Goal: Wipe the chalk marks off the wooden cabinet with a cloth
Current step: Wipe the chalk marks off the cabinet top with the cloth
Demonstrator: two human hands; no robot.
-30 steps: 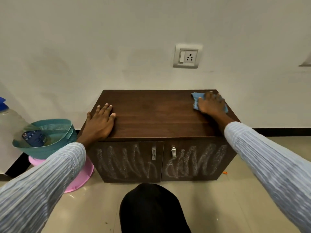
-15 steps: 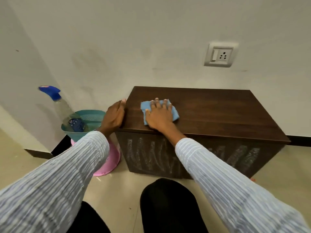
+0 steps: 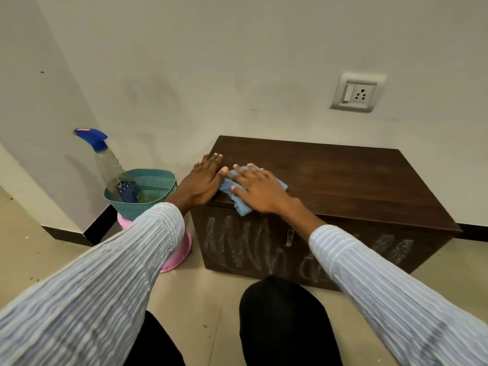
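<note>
Head view: the right hand (image 3: 260, 191), fingers flat, has swept the blue cloth (image 3: 239, 198) across to the cabinet (image 3: 343, 180) top's left front corner, beside the flat left hand (image 3: 202, 180). The top looks clean, though it is dim; chalk marks (image 3: 237, 244) remain on the doors.

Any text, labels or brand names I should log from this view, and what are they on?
No text reads clearly here.
Spray bottle in the teal basket: a dark blue label, print too blurred to read.
Spray bottle's blue trigger head: a small red patch, illegible.
Cabinet doors: chalk marks, only zigzag scribbles, no letters.
Wall socket: no marking visible.
</note>
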